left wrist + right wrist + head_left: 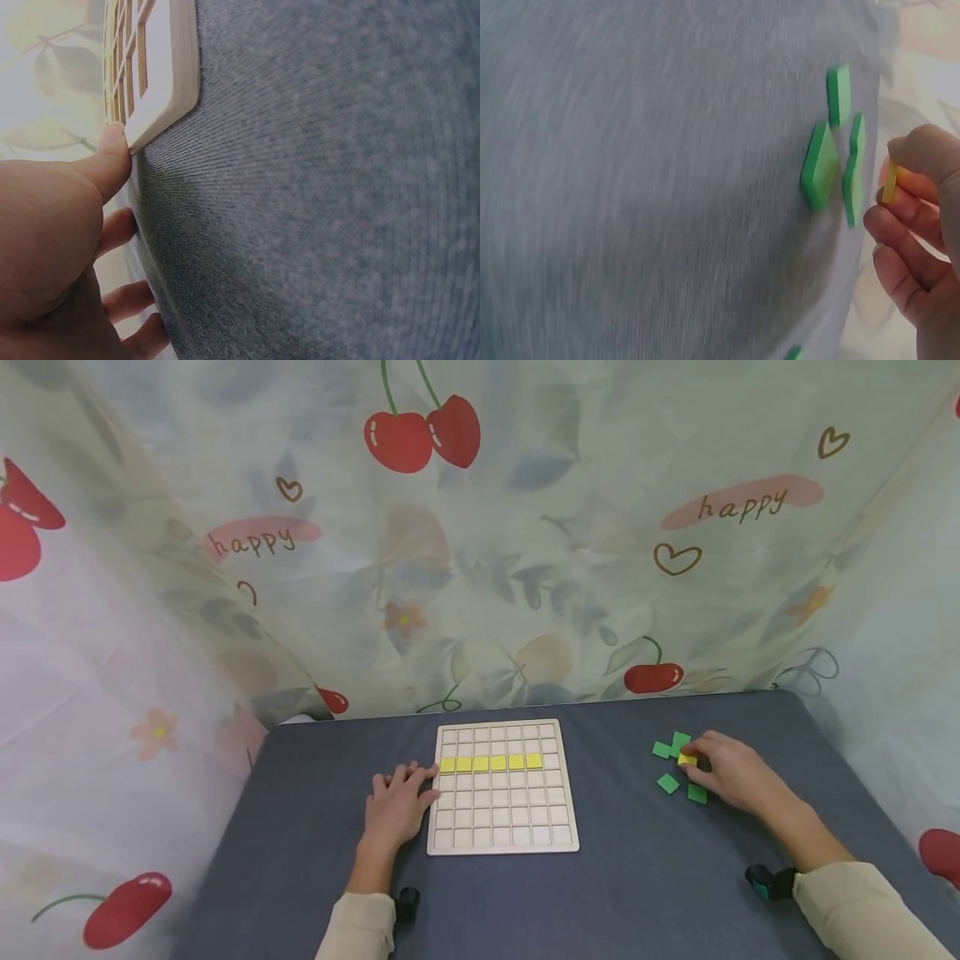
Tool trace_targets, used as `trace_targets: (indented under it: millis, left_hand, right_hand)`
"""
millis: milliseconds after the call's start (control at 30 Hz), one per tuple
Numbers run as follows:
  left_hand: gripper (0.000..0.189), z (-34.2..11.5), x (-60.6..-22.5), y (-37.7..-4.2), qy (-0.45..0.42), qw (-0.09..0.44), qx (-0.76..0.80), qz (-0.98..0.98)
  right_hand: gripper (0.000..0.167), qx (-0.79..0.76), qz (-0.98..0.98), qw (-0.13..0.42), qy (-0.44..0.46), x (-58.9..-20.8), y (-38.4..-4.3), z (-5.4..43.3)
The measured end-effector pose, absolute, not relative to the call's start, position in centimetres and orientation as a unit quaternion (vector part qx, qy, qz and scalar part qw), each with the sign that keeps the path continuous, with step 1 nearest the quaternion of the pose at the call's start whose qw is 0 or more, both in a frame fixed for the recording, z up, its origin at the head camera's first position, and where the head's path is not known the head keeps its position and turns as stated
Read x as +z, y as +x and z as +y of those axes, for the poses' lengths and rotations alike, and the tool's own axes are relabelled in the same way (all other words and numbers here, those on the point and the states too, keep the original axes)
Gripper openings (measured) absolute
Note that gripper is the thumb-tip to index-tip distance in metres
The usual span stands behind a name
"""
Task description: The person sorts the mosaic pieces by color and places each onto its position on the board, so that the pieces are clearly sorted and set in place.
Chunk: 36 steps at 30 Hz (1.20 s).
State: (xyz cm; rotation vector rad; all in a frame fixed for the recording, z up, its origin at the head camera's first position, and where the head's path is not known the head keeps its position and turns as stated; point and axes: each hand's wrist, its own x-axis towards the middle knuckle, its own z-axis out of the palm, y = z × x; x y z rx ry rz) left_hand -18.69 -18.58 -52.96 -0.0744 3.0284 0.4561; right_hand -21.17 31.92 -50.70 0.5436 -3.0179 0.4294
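Note:
A light wooden grid board (503,847) lies on the dark table, with a row of several yellow square tiles (498,763) in its third row from the top. My left hand (394,806) rests at the board's left edge, thumb and fingertip against it. In the left wrist view, the thumb (112,154) touches the rim while the other fingers spread loosely apart. Over to the right, my right hand (731,768) pinches one yellow tile (889,182) between thumb and fingers. Several green tiles (668,784) lie scattered beside and under that hand.
A dark grey cloth covers the table (615,893). Behind it and at both sides hangs a printed curtain (480,568) with cherries and hearts. Dark bands with small devices (772,882) sit at both wrists, by the beige sleeves.

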Motion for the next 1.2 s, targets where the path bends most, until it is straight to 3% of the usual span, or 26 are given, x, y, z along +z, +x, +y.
trace_targets:
  millis: [833, 1200]
  left_hand:
    - [0.048, -19.0, -53.2, -18.7, -0.019, 0.043, 0.146, 0.988]
    - [0.048, -18.9, -52.9, -18.6, -0.014, 0.043, 0.146, 0.988]
  right_hand:
    - [0.028, 0.205, -0.957, 0.051, 0.198, -51.7, -23.0, 23.9]
    - [0.028, 0.201, -0.959, 0.031, 0.198, -52.2, -23.4, 20.9]
